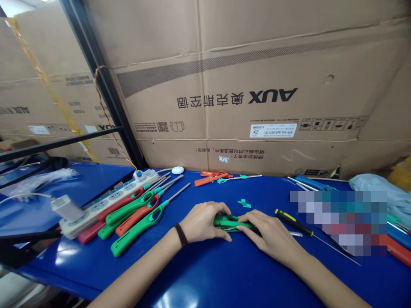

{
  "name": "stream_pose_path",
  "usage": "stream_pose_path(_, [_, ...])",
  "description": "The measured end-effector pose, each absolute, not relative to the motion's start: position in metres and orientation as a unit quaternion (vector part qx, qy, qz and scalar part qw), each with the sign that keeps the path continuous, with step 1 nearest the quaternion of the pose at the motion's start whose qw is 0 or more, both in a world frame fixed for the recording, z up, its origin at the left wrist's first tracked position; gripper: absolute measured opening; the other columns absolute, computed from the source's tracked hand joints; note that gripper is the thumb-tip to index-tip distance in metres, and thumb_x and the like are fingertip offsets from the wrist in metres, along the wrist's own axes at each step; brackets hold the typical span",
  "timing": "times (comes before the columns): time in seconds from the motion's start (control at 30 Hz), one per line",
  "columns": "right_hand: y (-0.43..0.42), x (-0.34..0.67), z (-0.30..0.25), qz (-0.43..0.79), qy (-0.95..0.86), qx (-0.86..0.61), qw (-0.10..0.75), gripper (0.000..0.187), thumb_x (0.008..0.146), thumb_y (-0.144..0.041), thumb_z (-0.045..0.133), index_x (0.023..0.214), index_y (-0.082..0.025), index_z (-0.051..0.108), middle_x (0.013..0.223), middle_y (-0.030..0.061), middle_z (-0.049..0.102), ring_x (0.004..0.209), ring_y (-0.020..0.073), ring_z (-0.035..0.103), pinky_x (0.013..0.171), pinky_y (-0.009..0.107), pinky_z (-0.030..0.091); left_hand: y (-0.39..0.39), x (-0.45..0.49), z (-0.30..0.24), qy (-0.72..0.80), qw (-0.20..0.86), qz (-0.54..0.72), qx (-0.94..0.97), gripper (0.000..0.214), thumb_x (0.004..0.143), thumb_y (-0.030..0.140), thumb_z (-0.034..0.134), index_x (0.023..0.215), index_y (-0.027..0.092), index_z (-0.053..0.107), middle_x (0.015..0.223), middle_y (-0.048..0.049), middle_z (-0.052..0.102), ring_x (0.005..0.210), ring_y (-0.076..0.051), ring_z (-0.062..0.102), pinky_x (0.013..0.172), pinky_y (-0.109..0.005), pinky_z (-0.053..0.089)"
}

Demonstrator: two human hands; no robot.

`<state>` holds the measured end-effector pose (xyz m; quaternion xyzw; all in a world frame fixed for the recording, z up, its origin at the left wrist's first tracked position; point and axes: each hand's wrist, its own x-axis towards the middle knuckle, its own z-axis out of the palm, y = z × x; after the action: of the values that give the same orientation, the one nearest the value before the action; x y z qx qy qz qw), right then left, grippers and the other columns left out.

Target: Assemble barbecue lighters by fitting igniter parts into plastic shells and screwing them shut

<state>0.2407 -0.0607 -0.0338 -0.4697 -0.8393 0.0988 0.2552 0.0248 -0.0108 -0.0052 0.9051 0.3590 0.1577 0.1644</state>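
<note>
A green long-nosed gas lighter [229, 222] lies between my hands just above the blue tabletop, its metal tube [296, 234] sticking out to the right. Fingers of my left hand [205, 220] are closed round its handle end. With my right hand [268, 231] I grip the middle, covering much of the body. Pale inner parts show along its lower side, so the casing looks partly open. Just beyond lies a loose teal plastic piece [244, 203]. To the right rests a black and yellow screwdriver [293, 222].
Several assembled lighters, among them a green one [136, 231], lie at left against a power strip [99, 209] with a white charger [67, 208]. An orange lighter in parts [212, 179] is at the back, before a large cardboard box [224, 115]. More lighter parts lie right, partly blurred.
</note>
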Motion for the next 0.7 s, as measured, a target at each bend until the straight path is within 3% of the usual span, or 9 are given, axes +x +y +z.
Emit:
stream_pose_path(0.07, [-0.06,0.242,-0.032,0.093,-0.828,-0.481,0.273,0.012,0.093,-0.031,0.047,0.096,-0.025,0.057,0.094,0.0014,0.066,0.084,0.0184,0.064,0.073,0.031,0.048,-0.01,0.011,-0.002,0.35,0.166,0.171,0.906,0.063,0.06,0.053,0.079,0.112,0.025,0.059,0.103,-0.0002,0.068,0.093,-0.022,0.064,0.077,-0.026,0.047])
stream_pose_path(0.17, [-0.059,0.243,-0.028,0.09,-0.811,-0.497,0.294,0.014,0.093,-0.034,0.047,0.095,-0.026,0.057,0.091,0.0002,0.066,0.083,0.0182,0.064,0.072,0.03,0.049,-0.008,-0.007,0.003,0.311,0.197,0.184,0.912,0.039,0.082,0.045,0.063,0.116,0.027,0.059,0.112,-0.0001,0.066,0.101,-0.019,0.062,0.085,-0.025,0.045])
stream_pose_path(0.27, [-0.058,0.244,-0.024,0.089,-0.802,-0.498,0.319,0.017,0.095,-0.035,0.043,0.1,-0.028,0.057,0.096,0.0,0.066,0.091,0.0182,0.063,0.078,0.03,0.048,-0.001,-0.015,0.006,0.32,0.214,0.198,0.901,0.024,0.095,0.034,0.046,0.105,0.021,0.064,0.099,-0.0016,0.07,0.09,-0.017,0.065,0.079,-0.024,0.045])
stream_pose_path(0.37, [-0.055,0.25,-0.021,0.064,-0.764,-0.53,0.362,0.023,0.095,-0.036,0.039,0.112,-0.028,0.053,0.108,0.0021,0.064,0.101,0.0195,0.06,0.085,0.033,0.047,0.009,-0.019,0.006,0.378,0.224,0.215,0.872,0.034,0.095,0.038,0.041,0.084,0.016,0.065,0.077,-0.0018,0.069,0.067,-0.014,0.062,0.064,-0.022,0.044])
stream_pose_path(0.47, [-0.048,0.26,-0.021,0.021,-0.738,-0.574,0.354,0.023,0.092,-0.038,0.043,0.106,-0.026,0.058,0.101,0.0036,0.066,0.098,0.023,0.06,0.084,0.038,0.047,0.018,-0.026,0.004,0.406,0.222,0.192,0.865,0.045,0.095,0.046,0.035,0.074,0.015,0.059,0.067,-0.0007,0.061,0.059,-0.013,0.054,0.056,-0.022,0.039])
stream_pose_path(0.57, [-0.041,0.268,-0.025,0.008,-0.753,-0.59,0.291,0.021,0.086,-0.04,0.052,0.096,-0.025,0.063,0.097,0.0041,0.068,0.096,0.0279,0.06,0.082,0.044,0.047,0.02,-0.035,0.0,0.43,0.184,0.163,0.869,0.049,0.095,0.05,0.03,0.066,0.016,0.05,0.061,0.001,0.052,0.057,-0.013,0.049,0.056,-0.023,0.038])
stream_pose_path(0.7, [-0.033,0.268,-0.033,0.05,-0.754,-0.599,0.265,0.028,0.084,-0.041,0.055,0.103,-0.024,0.066,0.102,0.0066,0.069,0.099,0.0307,0.059,0.083,0.046,0.047,0.016,-0.04,-0.008,0.432,0.129,0.124,0.884,0.049,0.094,0.051,0.032,0.063,0.017,0.049,0.062,-0.0003,0.051,0.062,-0.016,0.049,0.061,-0.026,0.038])
